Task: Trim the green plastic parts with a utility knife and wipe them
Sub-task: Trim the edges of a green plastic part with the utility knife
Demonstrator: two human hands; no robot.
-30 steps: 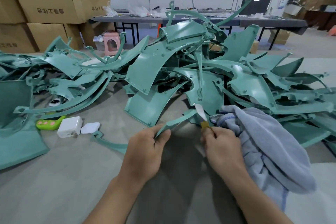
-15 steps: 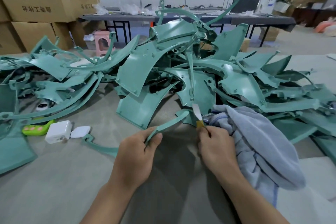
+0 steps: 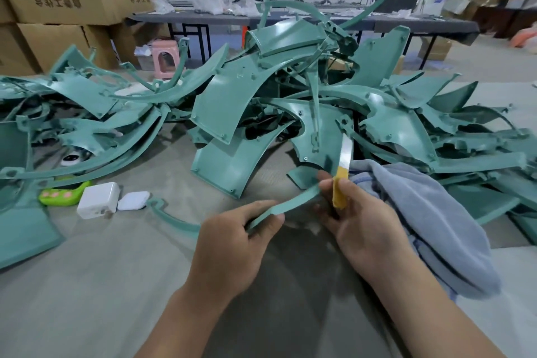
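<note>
Left hand (image 3: 232, 244) grips the curved green strip (image 3: 293, 202) just in front of the parts pile (image 3: 261, 96). Right hand (image 3: 366, 229) pinches the utility knife (image 3: 341, 180), blade pointing up at the pile, towel (image 3: 430, 212) alongside. Best bet: brace the strip near the cut, shave lightly, blade away from the left fingers.

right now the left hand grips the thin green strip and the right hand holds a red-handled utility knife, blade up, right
Not quite: the head view shows the utility knife has a yellow handle, not a red one. The rest holds: the left hand grips the thin green strip and the right hand holds the knife, blade up.
</note>
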